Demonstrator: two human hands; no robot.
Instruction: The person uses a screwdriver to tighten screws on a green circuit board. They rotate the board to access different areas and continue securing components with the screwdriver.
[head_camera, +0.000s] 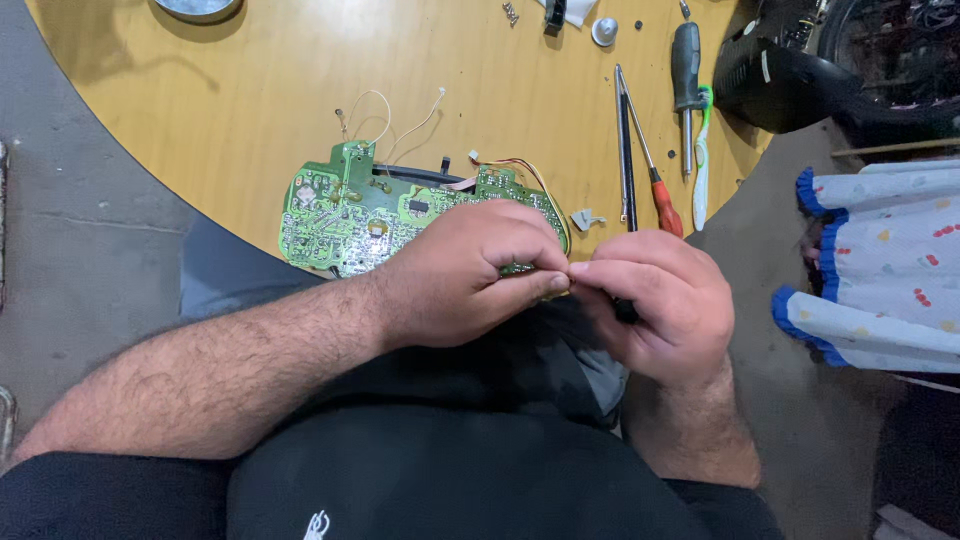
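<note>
Two bare hands meet over the near edge of a green printed circuit board.

The left hand (465, 275) pinches the flat green circuit board (370, 215) at its right end, steadying it half off the round yellow wooden table (230, 110) so its edge is reachable; the right hand (655, 300) is curled tight around a thin dark tool, mostly hidden, its tip at the left fingertips. Beyond lie a red-handled screwdriver (655, 180), a black-handled screwdriver (686, 85) and a green-and-white toothbrush (702, 160). No container shows its contents.
</note>
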